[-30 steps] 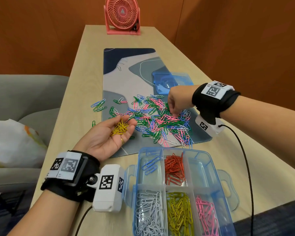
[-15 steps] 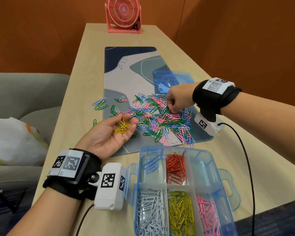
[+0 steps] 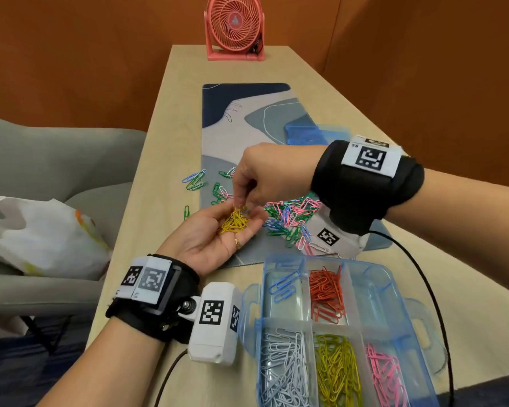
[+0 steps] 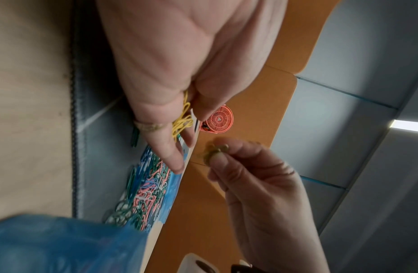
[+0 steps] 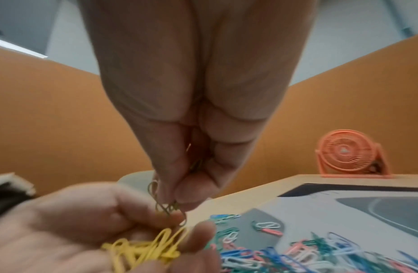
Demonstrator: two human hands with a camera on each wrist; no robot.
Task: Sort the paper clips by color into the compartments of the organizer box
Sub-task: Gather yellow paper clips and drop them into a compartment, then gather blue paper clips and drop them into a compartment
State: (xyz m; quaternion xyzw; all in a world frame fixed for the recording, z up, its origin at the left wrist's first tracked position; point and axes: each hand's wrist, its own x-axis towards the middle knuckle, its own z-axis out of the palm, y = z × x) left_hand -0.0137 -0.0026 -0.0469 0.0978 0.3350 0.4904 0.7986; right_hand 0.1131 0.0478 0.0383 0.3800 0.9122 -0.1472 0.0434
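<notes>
**Yellow clips gathered in the palm**

Organizer (image 3: 329, 324) sits lower right. At centre, the left hand (image 3: 218, 236), palm up and fingers loosely cupped, holds yellow clips (image 3: 234, 221). Right hand (image 3: 265, 177) above pinches what seems a yellow clip. Mixed pile (image 3: 291, 215) lies behind.

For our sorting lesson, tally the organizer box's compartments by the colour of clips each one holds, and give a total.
blue clips: 1 compartment
red clips: 1 compartment
white clips: 1 compartment
yellow clips: 1 compartment
pink clips: 1 compartment
empty compartment: 1
Total: 6 compartments in the organizer box
</notes>
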